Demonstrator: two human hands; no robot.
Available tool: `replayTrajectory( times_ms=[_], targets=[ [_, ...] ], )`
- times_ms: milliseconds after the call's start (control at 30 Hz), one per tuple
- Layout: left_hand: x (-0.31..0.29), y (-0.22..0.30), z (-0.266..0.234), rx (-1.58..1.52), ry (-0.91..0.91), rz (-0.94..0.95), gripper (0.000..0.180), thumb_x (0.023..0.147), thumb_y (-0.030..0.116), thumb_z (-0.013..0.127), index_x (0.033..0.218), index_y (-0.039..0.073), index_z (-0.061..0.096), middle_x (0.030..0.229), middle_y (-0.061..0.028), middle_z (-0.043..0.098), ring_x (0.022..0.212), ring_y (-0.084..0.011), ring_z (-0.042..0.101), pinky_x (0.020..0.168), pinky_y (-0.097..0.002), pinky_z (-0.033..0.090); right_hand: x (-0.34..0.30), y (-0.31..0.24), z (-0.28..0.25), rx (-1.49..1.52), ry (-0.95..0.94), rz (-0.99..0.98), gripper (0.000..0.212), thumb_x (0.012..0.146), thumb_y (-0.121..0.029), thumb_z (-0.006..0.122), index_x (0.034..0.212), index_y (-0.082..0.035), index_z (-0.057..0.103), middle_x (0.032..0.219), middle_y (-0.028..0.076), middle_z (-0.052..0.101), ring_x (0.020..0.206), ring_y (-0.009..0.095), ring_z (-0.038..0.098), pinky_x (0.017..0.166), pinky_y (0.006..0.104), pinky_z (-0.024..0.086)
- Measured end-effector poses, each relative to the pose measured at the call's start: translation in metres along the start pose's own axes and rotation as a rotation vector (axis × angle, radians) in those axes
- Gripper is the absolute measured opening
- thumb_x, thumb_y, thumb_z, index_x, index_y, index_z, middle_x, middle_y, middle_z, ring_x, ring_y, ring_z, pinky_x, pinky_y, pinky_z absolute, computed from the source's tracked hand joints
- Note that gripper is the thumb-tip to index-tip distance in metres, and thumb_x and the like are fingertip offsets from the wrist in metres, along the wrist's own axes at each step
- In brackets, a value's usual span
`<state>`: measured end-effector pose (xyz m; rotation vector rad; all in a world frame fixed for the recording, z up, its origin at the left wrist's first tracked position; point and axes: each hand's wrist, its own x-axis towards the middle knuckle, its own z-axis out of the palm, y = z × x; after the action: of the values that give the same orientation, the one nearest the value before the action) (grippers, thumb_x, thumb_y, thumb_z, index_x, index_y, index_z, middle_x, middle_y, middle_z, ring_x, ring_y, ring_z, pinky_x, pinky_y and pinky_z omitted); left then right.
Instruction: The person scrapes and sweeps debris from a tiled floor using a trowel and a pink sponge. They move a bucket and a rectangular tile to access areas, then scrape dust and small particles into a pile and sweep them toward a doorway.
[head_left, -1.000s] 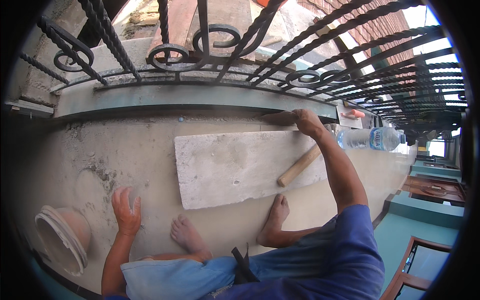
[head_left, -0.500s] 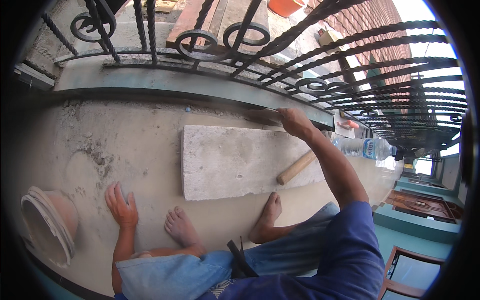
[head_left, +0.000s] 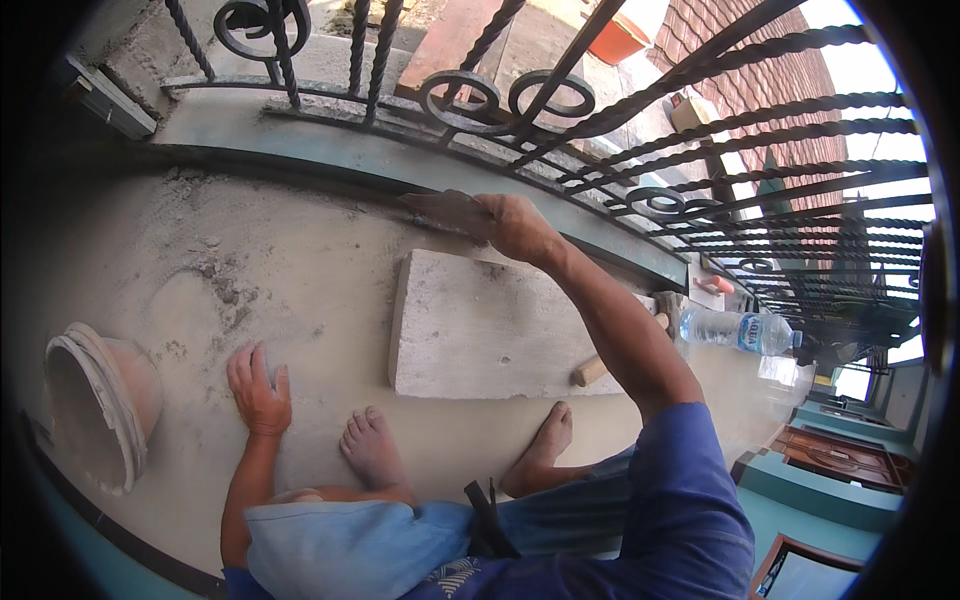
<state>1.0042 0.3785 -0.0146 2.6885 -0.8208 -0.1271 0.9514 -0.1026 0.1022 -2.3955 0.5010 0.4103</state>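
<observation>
My right hand (head_left: pixel 520 228) is closed around a trowel (head_left: pixel 445 212), its flat blade pointing left along the foot of the low ledge (head_left: pixel 340 165). The handle is hidden inside the fist. Just below that hand lies a pale rectangular block (head_left: pixel 480 330), flat on the dusty floor. A wooden tool handle (head_left: pixel 590 371) rests on the block, partly covered by my right forearm. On the floor to the left, my left hand (head_left: pixel 260 392) leans with its fingers stretched out and nothing in them. Scraped grey debris (head_left: pixel 225 285) is scattered beyond it.
A tipped, mortar-stained bucket (head_left: pixel 130 385) lies at the far left. Beyond the block's right end is a plastic water bottle (head_left: pixel 738 330) on its side. Twisted black iron railing (head_left: pixel 470 95) runs along the ledge. An orange-handled tool (head_left: pixel 716 285) sits farther right.
My right hand has swept left along the ledge with the trowel, and its forearm now covers more of the wooden handle. The left hand stays on the floor. The view has shifted slightly.
</observation>
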Motion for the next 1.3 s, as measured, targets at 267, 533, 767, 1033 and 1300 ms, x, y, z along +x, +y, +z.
replayTrajectory(
  times_ms=[267,533,767,1033,1300],
  targets=[
    [-0.002,-0.003,0.002,0.033,-0.002,-0.007,0.057,0.088,0.020,0.070,0.139,0.001,0.052,0.143,-0.0182,0.046,0.136,-0.0413,0.039,0.117,-0.0543,0.029,-0.029,0.034,-0.022,-0.493,-0.039,0.115,0.028,0.096,-0.023,0.059,0.117,-0.007,0.070,0.096,0.024,0.071,0.089,0.043,0.069,0.080,0.0498,0.053],
    [0.001,0.004,-0.005,-0.004,0.006,-0.016,0.058,0.085,0.019,0.072,0.137,0.001,0.053,0.142,-0.0184,0.047,0.135,-0.0417,0.039,0.116,-0.0549,0.029,0.000,0.021,0.035,-0.286,0.031,0.129,0.022,0.085,-0.010,0.059,0.104,-0.009,0.070,0.089,0.019,0.072,0.089,0.039,0.070,0.079,0.0490,0.054],
    [0.000,0.004,-0.004,-0.022,0.031,-0.019,0.055,0.085,0.018,0.072,0.135,0.002,0.055,0.139,-0.0189,0.049,0.134,-0.0417,0.041,0.116,-0.0549,0.030,0.048,-0.086,0.039,0.192,0.134,-0.186,0.026,0.092,-0.015,0.061,0.115,-0.007,0.070,0.097,0.023,0.072,0.093,0.039,0.070,0.081,0.0450,0.053],
    [0.000,0.002,-0.004,-0.045,0.076,0.002,0.054,0.086,0.018,0.072,0.134,0.002,0.056,0.136,-0.0185,0.051,0.132,-0.0420,0.043,0.115,-0.0539,0.031,0.010,-0.048,-0.009,-0.344,0.062,-0.004,0.024,0.093,-0.014,0.058,0.114,-0.006,0.067,0.097,0.021,0.072,0.096,0.041,0.068,0.082,0.0498,0.053],
    [-0.001,0.002,-0.003,-0.002,0.030,-0.033,0.054,0.088,0.025,0.072,0.135,0.003,0.056,0.137,-0.0167,0.052,0.133,-0.0395,0.043,0.119,-0.0552,0.028,0.035,-0.065,0.046,-0.285,0.033,-0.044,0.026,0.093,-0.018,0.063,0.117,-0.010,0.068,0.095,0.021,0.072,0.094,0.040,0.069,0.080,0.0496,0.054]
  ],
)
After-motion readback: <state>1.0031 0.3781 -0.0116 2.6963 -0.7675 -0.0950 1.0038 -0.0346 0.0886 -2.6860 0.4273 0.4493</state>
